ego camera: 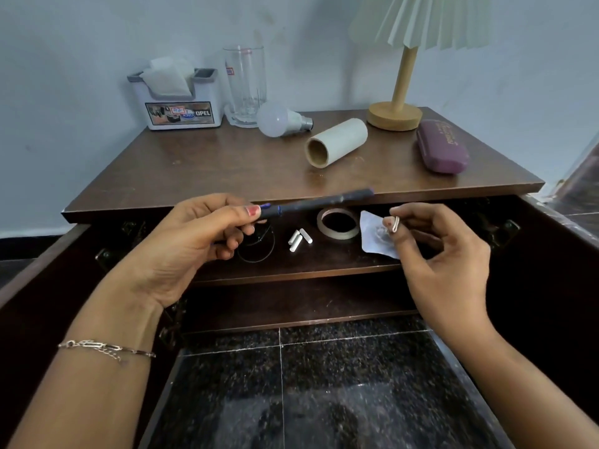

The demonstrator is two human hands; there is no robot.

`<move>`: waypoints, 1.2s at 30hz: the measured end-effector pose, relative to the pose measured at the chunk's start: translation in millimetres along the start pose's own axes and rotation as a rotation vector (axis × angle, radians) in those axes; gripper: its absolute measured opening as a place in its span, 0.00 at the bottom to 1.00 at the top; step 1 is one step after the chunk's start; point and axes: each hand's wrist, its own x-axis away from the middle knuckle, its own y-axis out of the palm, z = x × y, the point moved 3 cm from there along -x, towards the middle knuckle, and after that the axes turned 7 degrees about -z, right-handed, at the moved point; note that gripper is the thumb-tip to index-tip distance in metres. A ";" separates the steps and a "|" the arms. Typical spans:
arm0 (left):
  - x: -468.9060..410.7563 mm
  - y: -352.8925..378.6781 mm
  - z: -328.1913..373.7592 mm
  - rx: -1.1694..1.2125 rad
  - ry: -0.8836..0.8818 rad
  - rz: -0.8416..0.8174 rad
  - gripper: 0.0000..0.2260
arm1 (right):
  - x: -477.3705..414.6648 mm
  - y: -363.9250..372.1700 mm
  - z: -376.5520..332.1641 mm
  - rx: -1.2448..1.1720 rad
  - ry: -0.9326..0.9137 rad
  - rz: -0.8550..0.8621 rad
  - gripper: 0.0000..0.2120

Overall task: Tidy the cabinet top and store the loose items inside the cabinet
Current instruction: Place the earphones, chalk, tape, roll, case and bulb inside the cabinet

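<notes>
In front of the open cabinet (pixel 194 170), in the head view, the left hand (pixel 194 241) pinches a dark pen (pixel 317 202) near one end, its barrel pointing right above the upper shelf (pixel 324 265). The right hand (pixel 437 254) pinches what looks like a small metal paper clip (pixel 394 224) between thumb and forefinger, over a white packet (pixel 372 241). The pen should be light and stiff, steadier if held mid-barrel. The clip is tiny, likely slippery. A fragile bulb (pixel 278 119) and a cardboard tube (pixel 337 142) lie on top, not yet stored.
</notes>
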 end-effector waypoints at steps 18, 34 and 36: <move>-70.8 98.7 -96.3 -0.123 -0.271 0.131 0.03 | 6.3 -11.9 136.4 0.149 0.347 -0.042 0.04; -142.7 172.8 -125.9 -0.762 0.064 0.243 0.12 | -53.9 2.0 191.5 0.421 0.401 -0.019 0.06; -147.3 177.8 -122.0 -0.890 0.128 0.232 0.13 | -53.4 1.3 193.4 0.428 0.399 -0.024 0.07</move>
